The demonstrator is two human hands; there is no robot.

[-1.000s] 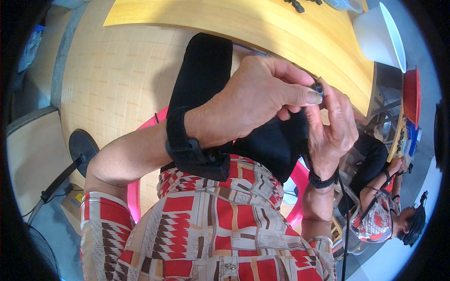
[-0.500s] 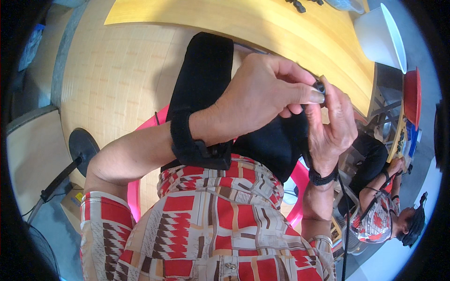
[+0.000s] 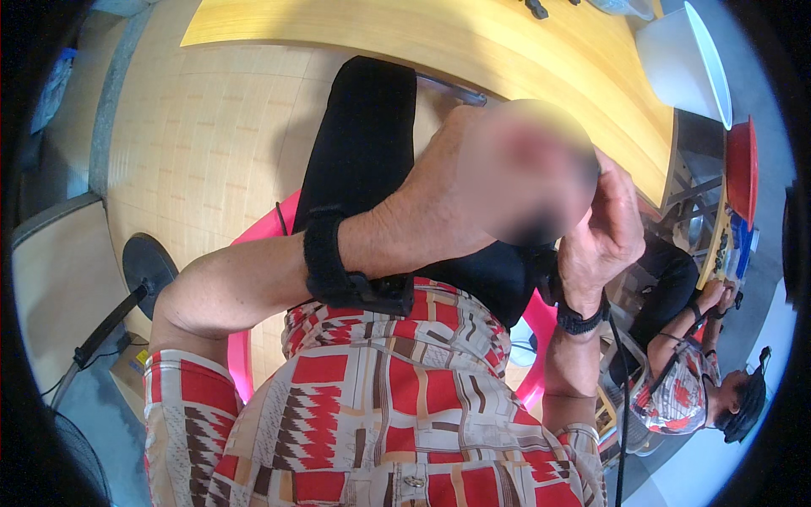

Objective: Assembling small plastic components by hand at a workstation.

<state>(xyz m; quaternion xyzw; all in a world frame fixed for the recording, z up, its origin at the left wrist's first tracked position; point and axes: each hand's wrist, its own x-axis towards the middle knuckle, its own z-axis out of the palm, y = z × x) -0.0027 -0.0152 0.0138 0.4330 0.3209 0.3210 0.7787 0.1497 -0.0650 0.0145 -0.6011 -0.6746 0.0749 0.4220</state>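
Note:
My left hand (image 3: 429,188) reaches up to the right over my dark-clothed lap, a black strap round its wrist. A round blurred patch covers its fingers, so their grip is hidden. Close beside that patch, my right hand (image 3: 612,230) is raised with its fingers curled inward, its wrist also strapped. What lies between the two hands cannot be made out now; the earlier frame shows a small black part pinched there. Both hands are just short of the near edge of the yellow wooden table (image 3: 405,24).
Small black pieces (image 3: 536,8) lie on the table's far part. A white tub (image 3: 676,63) stands at its right end, with a red basin (image 3: 742,173) beyond. Another person (image 3: 676,393) works at the right. A pink chair (image 3: 541,325) is under me; a round black base (image 3: 150,272) is left.
My right hand has shifted slightly right, its fingers more curled. A blurred patch now hides my left fingers and the small black part seen before.

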